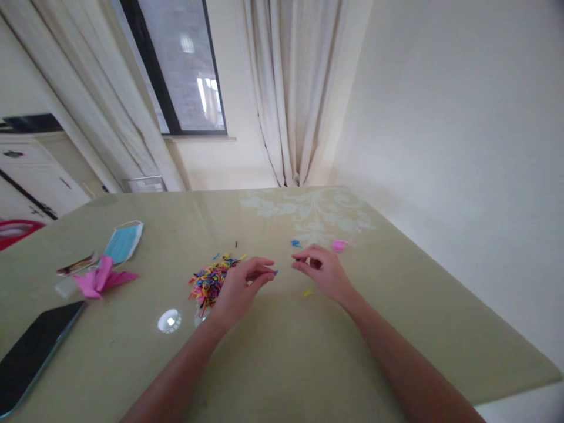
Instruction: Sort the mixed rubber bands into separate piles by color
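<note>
A heap of small rubber bands (207, 285) in many colours lies on the table, partly hidden behind my left hand (244, 288). That hand is closed in a pinch, and the tip of a small blue rubber band (275, 272) shows at its fingertips. Across a short gap, my right hand (324, 270) also pinches; something small and dark is between its fingers, too small to make out. Around the right hand lie a little blue bunch (295, 243), a pink bunch (339, 245) and a few yellow bands (307, 292). One dark band (236, 244) lies beyond the heap.
On the left are a blue face mask (124, 242), a pink folded-paper shape (102, 279), a thin brownish item (77, 264) and a dark phone or tablet (37, 352). The table (282, 364) meets a white wall on the right. A window and curtains stand behind.
</note>
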`<state>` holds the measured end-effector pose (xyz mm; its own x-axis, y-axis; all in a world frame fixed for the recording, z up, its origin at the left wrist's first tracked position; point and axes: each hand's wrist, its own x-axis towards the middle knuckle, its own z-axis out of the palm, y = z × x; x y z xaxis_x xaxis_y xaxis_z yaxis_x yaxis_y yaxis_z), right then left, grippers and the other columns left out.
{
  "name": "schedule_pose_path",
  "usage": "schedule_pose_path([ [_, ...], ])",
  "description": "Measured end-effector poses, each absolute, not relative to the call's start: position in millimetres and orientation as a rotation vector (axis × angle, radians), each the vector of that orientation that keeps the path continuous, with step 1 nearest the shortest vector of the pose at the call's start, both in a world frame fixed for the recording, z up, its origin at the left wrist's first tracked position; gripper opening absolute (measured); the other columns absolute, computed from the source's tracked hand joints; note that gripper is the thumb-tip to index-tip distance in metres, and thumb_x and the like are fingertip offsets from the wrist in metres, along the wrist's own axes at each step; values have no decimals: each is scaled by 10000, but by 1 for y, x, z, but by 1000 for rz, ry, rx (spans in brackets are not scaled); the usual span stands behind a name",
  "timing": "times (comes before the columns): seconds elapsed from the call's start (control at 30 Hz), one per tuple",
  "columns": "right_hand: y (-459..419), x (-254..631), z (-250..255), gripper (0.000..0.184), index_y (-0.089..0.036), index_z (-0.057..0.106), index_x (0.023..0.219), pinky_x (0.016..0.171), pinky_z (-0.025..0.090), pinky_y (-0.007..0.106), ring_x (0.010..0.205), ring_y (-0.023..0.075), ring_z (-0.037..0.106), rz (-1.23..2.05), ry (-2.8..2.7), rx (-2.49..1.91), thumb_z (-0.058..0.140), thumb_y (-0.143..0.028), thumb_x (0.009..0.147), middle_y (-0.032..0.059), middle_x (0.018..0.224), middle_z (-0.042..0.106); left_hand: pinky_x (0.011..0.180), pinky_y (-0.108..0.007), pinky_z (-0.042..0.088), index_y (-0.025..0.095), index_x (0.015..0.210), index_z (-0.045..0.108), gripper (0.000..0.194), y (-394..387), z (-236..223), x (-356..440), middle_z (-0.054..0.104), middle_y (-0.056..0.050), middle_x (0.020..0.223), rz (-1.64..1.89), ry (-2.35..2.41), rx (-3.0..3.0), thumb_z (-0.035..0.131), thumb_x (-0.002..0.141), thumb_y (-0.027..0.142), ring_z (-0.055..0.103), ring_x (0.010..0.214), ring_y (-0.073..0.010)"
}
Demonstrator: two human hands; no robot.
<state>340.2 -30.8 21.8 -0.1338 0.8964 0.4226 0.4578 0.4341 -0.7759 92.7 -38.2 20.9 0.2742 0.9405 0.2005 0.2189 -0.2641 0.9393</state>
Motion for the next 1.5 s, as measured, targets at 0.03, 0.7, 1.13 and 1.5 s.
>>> schedule_pose_path([
  [0.03, -36, 334, 25, 347, -201, 833, 1051, 560, 399, 265, 575, 110, 484, 642, -1804, -1114, 807, -498, 873, 31, 831, 690, 831, -343, 610, 198, 1102, 729, 281, -40, 21, 94, 829, -68, 943, 1035, 1045, 1660, 723, 875, 362, 780, 882, -213],
  [0.7, -55, 343, 72, 224, -206, 784, 814, 542, 436, 250, 600, 118, 534, 847, -1508, -872, 818, -418, 878, 5, 708, 640, 1009, -443, 487, 179, 1148, 711, 246, -33, 25, 74, 721, -130, 1153, 557, 1732, 2312, 571, 983, 294, 645, 1125, -293],
  [1.13, -61, 349, 83, 270, -207, 778, 773, 524, 401, 260, 629, 131, 519, 780, -1503, -828, 786, -445, 902, 22, 718, 642, 937, -447, 461, 223, 1084, 726, 288, -26, 17, 63, 696, -127, 1180, 156, 1981, 2503, 442, 1036, 233, 618, 1160, -318],
  [1.5, -20, 370, 36, 274, -195, 813, 867, 577, 468, 296, 615, 165, 584, 488, -1509, -1293, 750, -460, 894, 54, 763, 730, 975, -460, 444, 250, 1131, 747, 371, -25, 16, 65, 697, -117, 1167, 281, 1953, 2505, 428, 991, 123, 604, 1168, -329],
])
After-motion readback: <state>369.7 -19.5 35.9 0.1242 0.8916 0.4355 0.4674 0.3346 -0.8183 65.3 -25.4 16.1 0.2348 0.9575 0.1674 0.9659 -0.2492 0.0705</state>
